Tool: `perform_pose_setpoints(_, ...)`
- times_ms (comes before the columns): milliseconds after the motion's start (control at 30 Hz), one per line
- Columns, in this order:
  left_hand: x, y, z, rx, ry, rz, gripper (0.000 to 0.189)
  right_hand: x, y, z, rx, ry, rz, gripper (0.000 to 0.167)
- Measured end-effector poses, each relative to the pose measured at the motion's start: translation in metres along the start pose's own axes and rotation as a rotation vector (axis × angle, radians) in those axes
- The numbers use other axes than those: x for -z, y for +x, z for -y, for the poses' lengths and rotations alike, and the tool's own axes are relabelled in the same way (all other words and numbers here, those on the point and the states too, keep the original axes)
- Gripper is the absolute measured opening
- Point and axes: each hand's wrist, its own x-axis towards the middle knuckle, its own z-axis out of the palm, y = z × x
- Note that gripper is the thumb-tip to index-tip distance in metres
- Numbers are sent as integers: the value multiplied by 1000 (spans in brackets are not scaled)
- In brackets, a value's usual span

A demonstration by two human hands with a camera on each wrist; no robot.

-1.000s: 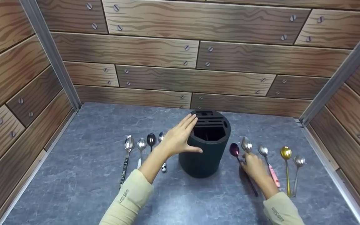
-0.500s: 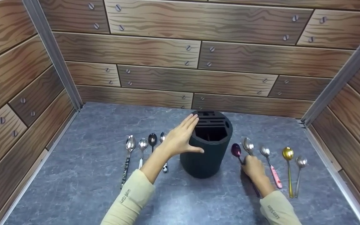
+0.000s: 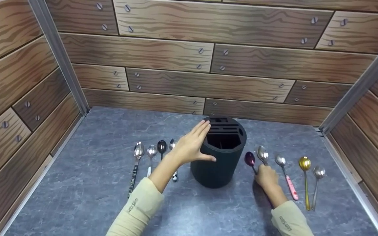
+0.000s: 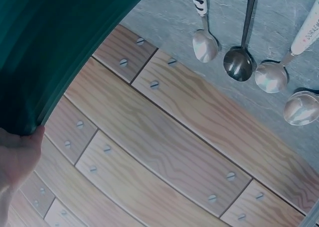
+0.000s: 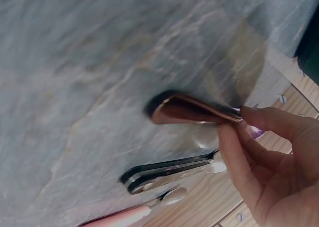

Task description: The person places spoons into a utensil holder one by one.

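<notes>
My left hand (image 3: 189, 147) lies with straight fingers against the left side of a dark green utensil holder (image 3: 217, 170), its fingertips at the top rim and its thumb across the front. In the left wrist view those fingers (image 4: 25, 155) touch the holder's wall (image 4: 60, 43). To the right of the holder, my right hand (image 3: 267, 180) pinches the handle of a purple spoon (image 3: 249, 159). The right wrist view has the handle (image 5: 194, 110) between thumb and fingers, the bowl partly hidden behind them. Beside it lies a silver spoon (image 3: 262, 153), its handle hidden by my hand.
Further right lie a pink-handled spoon (image 3: 291, 186), a gold spoon (image 3: 304, 163) and a small silver spoon (image 3: 319, 172). Left of the holder are a black spoon (image 3: 161, 146) and several silver spoons (image 3: 138, 150). Wood-patterned walls (image 3: 162, 55) enclose the grey tabletop (image 3: 189, 213).
My right hand has drawn back slightly from the silver spoon's bowl and now pinches the purple spoon's handle. The left hand stays on the holder; the head view has shifted slightly.
</notes>
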Motion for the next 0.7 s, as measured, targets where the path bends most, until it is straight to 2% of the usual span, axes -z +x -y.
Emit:
perform_pose_setpoints(200,5,2,-7,60,-34,-14,107,1,1,2,-19,-6,17,14)
perform_pose_setpoints(433,0,4,-13,94,24,-28,113,3,2,2,-51,-15,75,14)
perform_pose_setpoints(700,0,2,-16,158,21,-11,119,7,2,3,-123,-28,188,13)
